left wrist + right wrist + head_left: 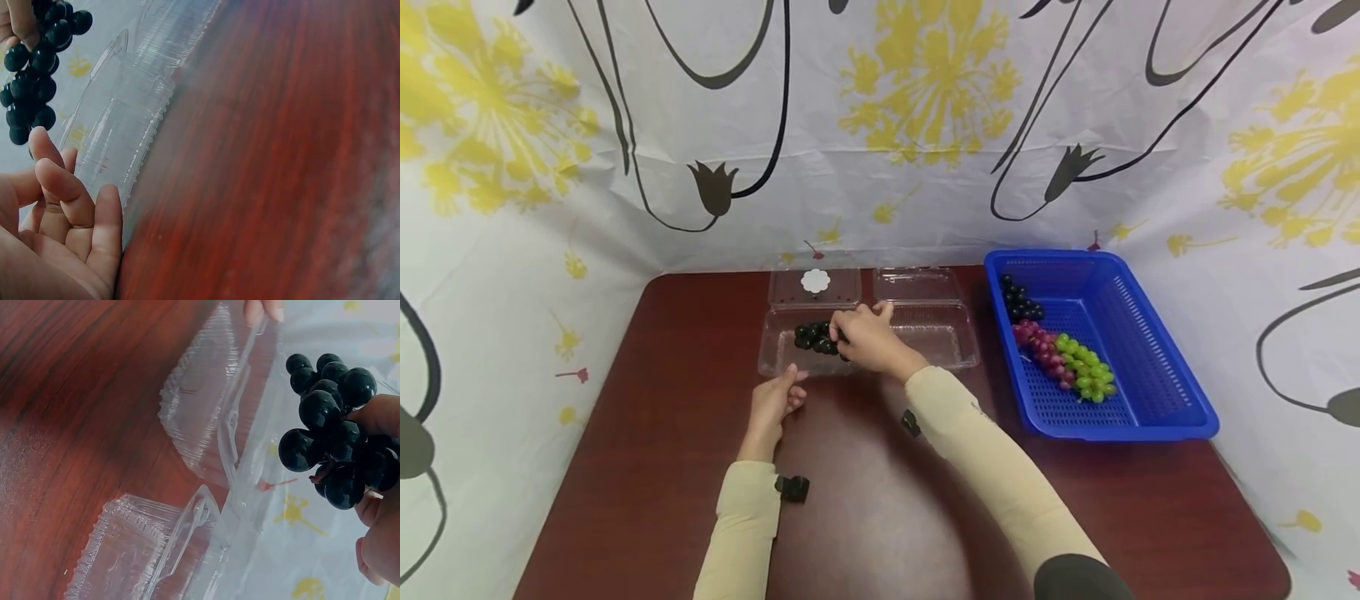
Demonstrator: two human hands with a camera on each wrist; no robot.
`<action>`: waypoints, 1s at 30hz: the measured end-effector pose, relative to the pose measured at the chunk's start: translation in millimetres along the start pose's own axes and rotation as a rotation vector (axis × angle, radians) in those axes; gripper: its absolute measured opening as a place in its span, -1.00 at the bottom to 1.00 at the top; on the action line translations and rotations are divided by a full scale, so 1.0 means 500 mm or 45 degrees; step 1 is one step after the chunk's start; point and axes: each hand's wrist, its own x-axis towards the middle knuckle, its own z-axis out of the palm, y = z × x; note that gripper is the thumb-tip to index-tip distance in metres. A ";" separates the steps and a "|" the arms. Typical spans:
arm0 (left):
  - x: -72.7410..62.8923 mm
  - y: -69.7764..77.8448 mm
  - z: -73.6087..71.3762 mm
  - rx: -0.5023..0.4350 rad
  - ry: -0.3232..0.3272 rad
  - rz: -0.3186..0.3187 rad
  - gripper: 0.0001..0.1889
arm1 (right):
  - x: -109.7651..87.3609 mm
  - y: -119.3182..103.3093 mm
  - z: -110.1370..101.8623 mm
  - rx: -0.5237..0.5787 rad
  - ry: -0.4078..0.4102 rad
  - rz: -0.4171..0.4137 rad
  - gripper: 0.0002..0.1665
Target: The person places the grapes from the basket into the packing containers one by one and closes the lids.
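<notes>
My right hand (pixel 871 340) holds a bunch of black grapes (pixel 812 335) above the left clear plastic container (pixel 775 354). Seen from the right wrist, the bunch (pixel 328 428) hangs from the fingertips, its round dark berries close together. My left hand (pixel 770 407) is at that container's front edge, fingers loosely bent and nothing held in them. In the left wrist view the left hand's fingers (pixel 75 206) lie just below the grapes (pixel 31 81).
A second clear container (pixel 958 337) stands open to the right. A white flower-shaped label (pixel 816 282) marks the left container's lid. The blue basket (pixel 1172 367) at right holds black grapes (pixel 1021 302), red grapes (pixel 1045 352) and green grapes (pixel 1086 368). Patterned cloth (pixel 865 192) hangs behind the table.
</notes>
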 end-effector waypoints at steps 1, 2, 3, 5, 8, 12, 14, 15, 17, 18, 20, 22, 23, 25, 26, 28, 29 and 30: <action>-0.001 -0.001 -0.002 -0.003 0.006 0.002 -0.49 | 0.003 -0.003 0.004 -0.025 -0.005 -0.018 -0.85; -0.002 -0.002 -0.003 -0.009 0.009 0.007 -0.49 | 0.007 -0.006 0.007 -0.046 -0.012 -0.032 -0.85; -0.002 -0.003 -0.005 -0.012 0.010 0.010 -0.49 | 0.010 -0.009 0.010 -0.061 -0.018 -0.044 -0.85; -0.003 -0.005 -0.007 -0.016 0.007 0.013 -0.49 | 0.015 -0.014 0.018 -0.083 -0.031 -0.059 -0.85; -0.003 -0.009 -0.008 -0.016 0.002 0.014 -0.48 | 0.022 -0.019 0.030 -0.096 -0.040 -0.077 -0.86; -0.002 -0.013 -0.006 -0.019 0.015 0.019 -0.48 | 0.028 -0.024 0.046 -0.102 -0.059 -0.090 -0.86; -0.002 -0.013 -0.006 -0.024 0.015 0.030 -0.48 | 0.031 -0.026 0.053 -0.106 -0.077 -0.087 -0.87; -0.003 -0.012 -0.006 -0.030 0.008 0.033 -0.47 | 0.031 -0.026 0.057 -0.107 -0.085 -0.083 -0.87; -0.016 0.003 -0.006 -0.029 -0.008 0.035 -0.48 | 0.034 -0.026 0.065 -0.103 -0.100 -0.078 -0.87; -0.022 0.010 -0.007 -0.023 -0.014 0.035 -0.49 | 0.035 -0.026 0.068 -0.096 -0.109 -0.073 -0.87; -0.031 0.022 -0.008 -0.013 -0.026 0.032 -0.51 | 0.038 -0.025 0.075 -0.077 -0.124 -0.066 -0.86; -0.035 0.029 -0.009 0.002 -0.027 0.024 -0.53 | 0.042 -0.023 0.080 -0.056 -0.135 -0.062 -0.85; -0.030 0.024 -0.009 0.004 -0.022 0.022 -0.52 | 0.044 -0.022 0.081 -0.047 -0.141 -0.059 -0.85; -0.018 0.014 -0.009 -0.009 -0.014 0.019 -0.52 | 0.048 -0.019 0.084 -0.041 -0.146 -0.057 -0.85; -0.013 0.009 -0.008 -0.015 -0.009 0.017 -0.51 | 0.050 -0.016 0.087 -0.045 -0.148 -0.057 -0.84; -0.005 0.000 -0.007 -0.021 -0.001 0.019 -0.50 | 0.054 -0.012 0.090 -0.060 -0.150 -0.057 -0.83; -0.003 -0.003 -0.006 -0.022 0.005 0.020 -0.50 | 0.055 -0.011 0.091 -0.063 -0.152 -0.056 -0.82; -0.002 -0.005 -0.005 -0.023 0.010 0.023 -0.50 | 0.057 -0.010 0.092 -0.068 -0.156 -0.055 -0.82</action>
